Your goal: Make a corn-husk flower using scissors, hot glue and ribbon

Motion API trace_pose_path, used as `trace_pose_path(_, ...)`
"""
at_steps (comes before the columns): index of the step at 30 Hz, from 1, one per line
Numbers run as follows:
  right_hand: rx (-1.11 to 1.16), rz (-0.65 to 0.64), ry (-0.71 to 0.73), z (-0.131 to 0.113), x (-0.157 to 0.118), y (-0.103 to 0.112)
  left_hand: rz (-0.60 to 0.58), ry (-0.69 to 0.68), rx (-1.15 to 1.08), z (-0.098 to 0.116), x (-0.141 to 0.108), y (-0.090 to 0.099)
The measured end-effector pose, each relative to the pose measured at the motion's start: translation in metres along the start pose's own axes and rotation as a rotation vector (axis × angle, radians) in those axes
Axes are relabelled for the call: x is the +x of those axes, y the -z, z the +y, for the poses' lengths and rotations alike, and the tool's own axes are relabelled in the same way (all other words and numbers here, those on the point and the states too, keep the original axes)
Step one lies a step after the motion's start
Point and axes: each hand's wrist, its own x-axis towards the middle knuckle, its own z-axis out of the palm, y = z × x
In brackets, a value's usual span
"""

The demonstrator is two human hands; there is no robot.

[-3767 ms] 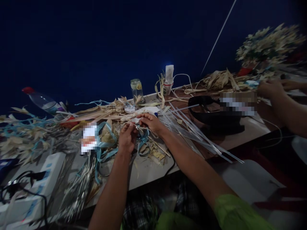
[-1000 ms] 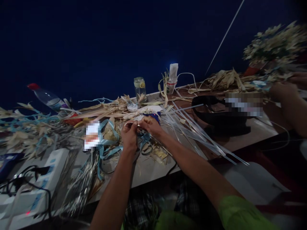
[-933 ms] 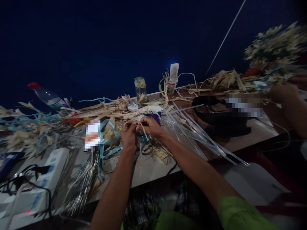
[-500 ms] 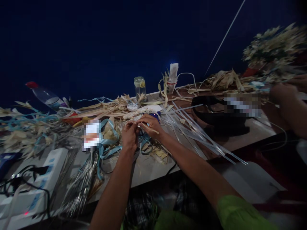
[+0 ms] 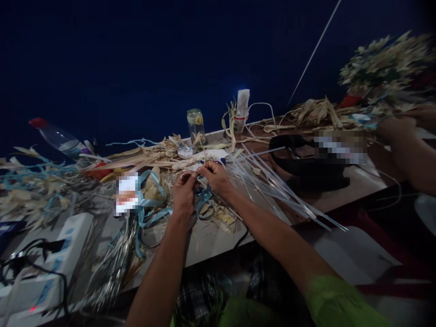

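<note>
My left hand [image 5: 184,190] and my right hand [image 5: 216,178] meet over the middle of the table, fingertips pinched close together. Whatever lies between them is too small and dark to name. Beneath and just behind them lie light-blue ribbon [image 5: 203,196] and scraps of dried husk [image 5: 225,220]. A tan lump [image 5: 153,188] with blue ribbon looped over it sits left of my left hand. Beyond my right hand, a dark blue thing shows only in part.
Clear plastic sticks [image 5: 282,190] and a black strap-like object [image 5: 306,170] lie to the right. Behind stand a lidded bottle [image 5: 195,126] and a cup [image 5: 240,121]. At left are a power strip [image 5: 66,254] and thin wires [image 5: 114,268]. Another person's hand [image 5: 397,129] is at far right.
A thin pale strip that stuck out below my right hand no longer shows. My right fingers have drawn into a tighter pinch beside the left ones. The view has shifted slightly.
</note>
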Motion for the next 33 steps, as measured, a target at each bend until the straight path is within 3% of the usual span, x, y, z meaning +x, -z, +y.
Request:
trace_pose_path(10, 0.275, 0.059, -0.128, 0.0, 0.002, -0.004, -0.052, -0.073, 0.038, 0.0, -0.001, 0.001)
trace_pose_path(20, 0.318, 0.076, -0.211, -0.009, -0.001, -0.002, -0.056, -0.188, 0.249, -0.003, -0.002, 0.001)
trace_pose_path(27, 0.289, 0.007, -0.24, -0.002, 0.0, -0.003, -0.005, -0.162, 0.253, -0.005, 0.001, 0.002)
trace_pose_path(33, 0.162, -0.233, -0.167, -0.003, -0.001, -0.001, 0.045, -0.085, 0.08, -0.004, 0.006, 0.006)
